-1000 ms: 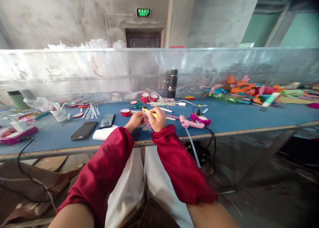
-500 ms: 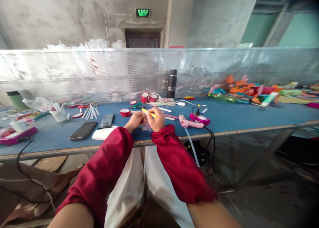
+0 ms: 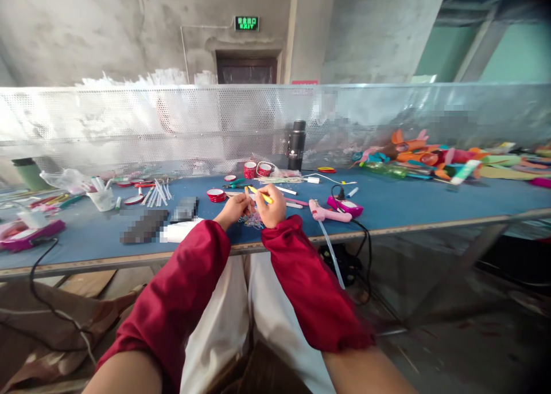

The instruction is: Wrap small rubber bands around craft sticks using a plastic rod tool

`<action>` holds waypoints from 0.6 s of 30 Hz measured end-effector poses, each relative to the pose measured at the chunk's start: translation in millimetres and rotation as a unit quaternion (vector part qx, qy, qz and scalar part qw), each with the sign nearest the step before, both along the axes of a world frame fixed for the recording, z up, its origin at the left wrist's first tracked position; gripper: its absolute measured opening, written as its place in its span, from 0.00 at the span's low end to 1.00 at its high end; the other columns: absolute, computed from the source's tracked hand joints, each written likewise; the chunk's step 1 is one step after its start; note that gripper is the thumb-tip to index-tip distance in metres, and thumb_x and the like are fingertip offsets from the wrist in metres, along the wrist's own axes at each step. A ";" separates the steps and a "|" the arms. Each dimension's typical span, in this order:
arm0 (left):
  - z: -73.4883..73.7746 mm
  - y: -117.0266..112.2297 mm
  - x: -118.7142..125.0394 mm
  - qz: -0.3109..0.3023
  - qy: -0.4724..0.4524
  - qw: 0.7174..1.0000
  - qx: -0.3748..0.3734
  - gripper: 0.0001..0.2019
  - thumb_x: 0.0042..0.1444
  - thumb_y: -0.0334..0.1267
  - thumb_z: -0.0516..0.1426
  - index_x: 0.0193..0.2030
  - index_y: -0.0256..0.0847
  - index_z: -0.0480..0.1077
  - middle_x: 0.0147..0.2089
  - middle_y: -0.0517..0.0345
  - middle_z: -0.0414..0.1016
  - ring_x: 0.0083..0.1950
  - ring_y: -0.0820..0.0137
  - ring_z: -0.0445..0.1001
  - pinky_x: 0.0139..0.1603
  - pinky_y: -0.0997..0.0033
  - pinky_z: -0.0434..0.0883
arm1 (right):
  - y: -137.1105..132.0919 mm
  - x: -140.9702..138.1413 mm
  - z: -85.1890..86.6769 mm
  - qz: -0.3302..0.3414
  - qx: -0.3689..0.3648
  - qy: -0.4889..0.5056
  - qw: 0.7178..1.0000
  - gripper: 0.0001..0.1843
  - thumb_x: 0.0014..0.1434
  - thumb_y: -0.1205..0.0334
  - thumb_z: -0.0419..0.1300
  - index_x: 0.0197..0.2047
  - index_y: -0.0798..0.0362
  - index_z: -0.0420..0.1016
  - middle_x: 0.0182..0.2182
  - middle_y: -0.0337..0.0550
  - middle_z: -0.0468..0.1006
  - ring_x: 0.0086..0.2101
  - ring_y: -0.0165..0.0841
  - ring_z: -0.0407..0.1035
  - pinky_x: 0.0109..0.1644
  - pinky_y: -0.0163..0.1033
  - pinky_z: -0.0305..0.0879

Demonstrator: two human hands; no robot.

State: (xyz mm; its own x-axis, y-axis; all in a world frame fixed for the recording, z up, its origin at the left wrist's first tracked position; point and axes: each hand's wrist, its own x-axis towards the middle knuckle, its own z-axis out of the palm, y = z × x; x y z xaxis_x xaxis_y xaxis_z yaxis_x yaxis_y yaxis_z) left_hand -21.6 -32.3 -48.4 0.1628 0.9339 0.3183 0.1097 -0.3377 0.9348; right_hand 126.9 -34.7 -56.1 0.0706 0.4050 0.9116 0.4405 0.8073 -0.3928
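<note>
Both my hands meet over the near edge of the blue table (image 3: 408, 202). My right hand (image 3: 271, 207) is closed round a thin yellow stick (image 3: 263, 197) that points up and left. My left hand (image 3: 235, 209) is pinched shut against a small glittery piece (image 3: 251, 220) lying between the two hands; what its fingers hold is too small to name. Red sleeves cover both forearms.
A pink glue gun (image 3: 329, 213) with a black cord lies right of my hands, a black flask (image 3: 297, 145) stands behind, red tape rolls (image 3: 216, 194) and white sticks (image 3: 158, 194) lie left. Colourful toy parts (image 3: 424, 153) pile at far right. A perforated metal screen (image 3: 172, 124) backs the table.
My left index finger has lifted a little beside the yellow stick. Otherwise the hands stay in place.
</note>
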 end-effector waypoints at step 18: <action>-0.3 1.1 0.0 0.001 0.001 1.000 0.005 0.13 0.64 0.37 0.61 0.28 0.38 0.69 0.19 0.62 0.71 0.19 0.77 0.67 0.23 0.78 0.62 | -0.2 -0.2 0.3 0.005 0.003 -0.001 1.000 0.08 0.67 0.57 0.57 0.34 0.46 0.69 0.32 0.41 0.78 0.35 0.38 0.72 0.41 0.43 0.67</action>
State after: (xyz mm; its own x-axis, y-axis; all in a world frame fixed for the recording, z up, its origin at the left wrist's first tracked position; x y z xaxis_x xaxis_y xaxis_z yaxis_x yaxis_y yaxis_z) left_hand -21.6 -31.2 -48.7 0.1627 0.9311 0.3264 0.1128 -0.3462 0.9314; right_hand 126.7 -34.9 -55.7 0.0643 0.3998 0.9143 0.4336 0.8140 -0.3865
